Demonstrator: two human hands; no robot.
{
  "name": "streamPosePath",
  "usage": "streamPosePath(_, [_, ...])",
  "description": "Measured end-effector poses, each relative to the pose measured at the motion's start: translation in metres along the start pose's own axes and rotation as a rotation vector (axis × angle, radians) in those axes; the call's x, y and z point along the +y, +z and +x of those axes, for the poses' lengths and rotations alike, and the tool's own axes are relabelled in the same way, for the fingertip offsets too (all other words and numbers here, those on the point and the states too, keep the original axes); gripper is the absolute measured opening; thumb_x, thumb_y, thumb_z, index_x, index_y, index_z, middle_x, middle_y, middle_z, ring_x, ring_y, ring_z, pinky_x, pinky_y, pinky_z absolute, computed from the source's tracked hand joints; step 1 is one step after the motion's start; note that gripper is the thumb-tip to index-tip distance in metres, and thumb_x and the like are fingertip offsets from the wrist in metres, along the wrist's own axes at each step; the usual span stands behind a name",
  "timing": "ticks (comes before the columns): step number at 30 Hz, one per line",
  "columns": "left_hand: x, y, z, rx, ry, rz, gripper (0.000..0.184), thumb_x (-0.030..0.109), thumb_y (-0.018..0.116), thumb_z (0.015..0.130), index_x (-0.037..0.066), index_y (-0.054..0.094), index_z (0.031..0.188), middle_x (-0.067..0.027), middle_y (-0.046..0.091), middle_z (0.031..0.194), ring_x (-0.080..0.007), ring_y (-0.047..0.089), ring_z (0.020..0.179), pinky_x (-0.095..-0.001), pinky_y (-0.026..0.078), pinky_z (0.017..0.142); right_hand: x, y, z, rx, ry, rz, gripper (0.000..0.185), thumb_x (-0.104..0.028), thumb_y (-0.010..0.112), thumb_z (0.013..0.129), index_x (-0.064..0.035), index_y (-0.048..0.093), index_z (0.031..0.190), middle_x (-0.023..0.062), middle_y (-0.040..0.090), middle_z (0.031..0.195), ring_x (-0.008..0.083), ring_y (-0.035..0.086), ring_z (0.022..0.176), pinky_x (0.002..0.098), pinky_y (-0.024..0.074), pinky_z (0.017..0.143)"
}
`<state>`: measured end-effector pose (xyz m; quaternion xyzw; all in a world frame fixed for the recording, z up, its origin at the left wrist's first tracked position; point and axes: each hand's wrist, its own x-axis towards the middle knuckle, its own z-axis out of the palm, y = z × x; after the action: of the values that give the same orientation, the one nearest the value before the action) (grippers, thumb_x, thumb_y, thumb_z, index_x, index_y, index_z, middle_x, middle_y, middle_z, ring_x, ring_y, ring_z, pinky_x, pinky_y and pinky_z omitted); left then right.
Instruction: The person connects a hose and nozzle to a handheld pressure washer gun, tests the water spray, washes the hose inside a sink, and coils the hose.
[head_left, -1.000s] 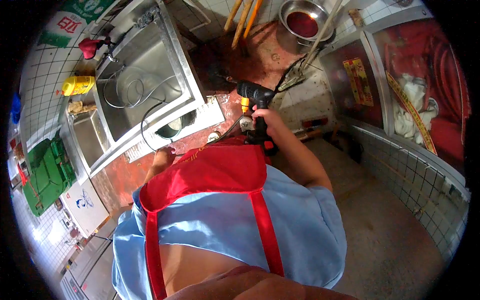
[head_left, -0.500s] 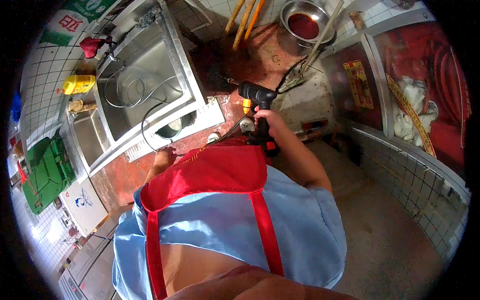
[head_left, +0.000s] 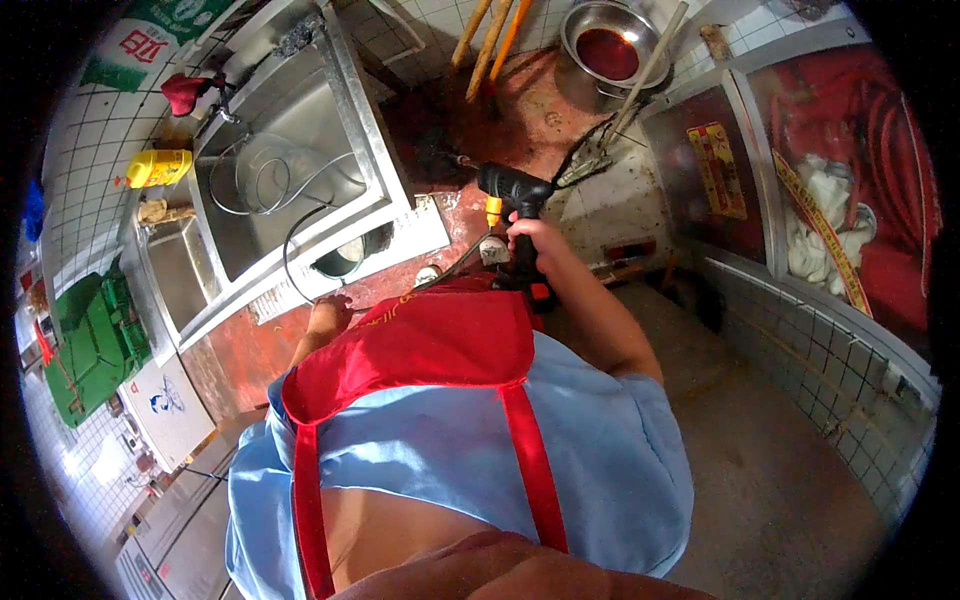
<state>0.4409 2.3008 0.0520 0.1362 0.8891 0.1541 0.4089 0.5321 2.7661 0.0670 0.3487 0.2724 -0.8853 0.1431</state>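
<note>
My right hand (head_left: 530, 238) is closed around the grip of a black cordless pressure washer gun (head_left: 512, 184), its fingers wrapped below the body. The gun's nozzle points up and left, over the dark, wet red floor (head_left: 450, 140). A yellow hose connector (head_left: 493, 210) hangs under the gun, joined to a dark hose (head_left: 462, 262). Lower left, beside the red apron (head_left: 420, 345), my left hand (head_left: 330, 308) is closed on that hose, partly hidden by the apron. From there the hose arcs over the sink's rim and lies as a clear coil (head_left: 268, 190) inside the basin.
The steel sink (head_left: 372, 212) fills the left, with a bucket (head_left: 342, 258) beneath its edge. A metal pot (head_left: 652, 78) holding reddish liquid stands at the back. Wooden poles (head_left: 482, 50) lean nearby. A glass-fronted hose cabinet (head_left: 745, 165) lines the right; a green bin (head_left: 90, 345) is far left.
</note>
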Motion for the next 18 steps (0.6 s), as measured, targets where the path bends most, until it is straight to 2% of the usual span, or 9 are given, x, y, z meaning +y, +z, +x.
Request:
streamPosePath(2, [-0.008,0.004,0.002,0.004,-0.007,-0.014,0.026,0.022,0.055,0.075,0.009,0.062,0.096,-0.0143,0.061,0.094,-0.0307,0.057,0.090,-0.0384,0.044,0.082,-0.001,0.000,-0.001,0.003,0.011,0.009,0.024,-0.001,0.055,0.064,-0.0088,0.044,0.083,0.0067,0.049,0.059,0.0204,0.051,0.047,0.0327,0.0406,0.043])
streamPosePath(4, [0.025,-0.009,-0.008,0.004,-0.047,0.060,0.027,0.022,0.055,0.074,0.008,0.061,0.096,-0.0143,0.061,0.094,-0.0308,0.057,0.090,-0.0379,0.044,0.082,0.001,-0.002,0.002,-0.008,0.017,0.016,0.024,-0.001,0.055,0.064,-0.0090,0.044,0.083,0.0061,0.049,0.059,0.0204,0.051,0.047,0.0325,0.0406,0.043])
streamPosePath(10, [0.031,-0.011,-0.009,0.013,0.009,0.149,0.026,0.021,0.056,0.074,0.008,0.061,0.096,-0.0145,0.061,0.094,-0.0310,0.057,0.089,-0.0382,0.045,0.080,-0.001,0.000,-0.001,-0.002,0.000,0.026,0.025,-0.002,0.056,0.063,-0.0099,0.044,0.084,0.0052,0.048,0.060,0.0202,0.051,0.047,0.0327,0.0409,0.044])
streamPosePath(13, [0.034,-0.011,-0.007,-0.005,-0.059,0.139,0.026,0.021,0.056,0.074,0.007,0.061,0.096,-0.0150,0.061,0.094,-0.0311,0.057,0.089,-0.0385,0.045,0.080,-0.001,-0.002,0.004,0.009,-0.012,-0.009,0.025,-0.004,0.057,0.063,-0.0099,0.045,0.084,0.0054,0.048,0.060,0.0208,0.051,0.046,0.0332,0.0416,0.044])
streamPosePath(18, [0.027,-0.007,-0.006,0.017,-0.029,0.067,0.027,0.021,0.056,0.074,0.008,0.061,0.097,-0.0161,0.061,0.093,-0.0312,0.057,0.089,-0.0386,0.045,0.080,-0.007,0.002,0.002,-0.009,-0.024,-0.023,0.027,-0.005,0.059,0.062,-0.0098,0.047,0.086,0.0053,0.050,0.062,0.0198,0.051,0.048,0.0332,0.0428,0.047])
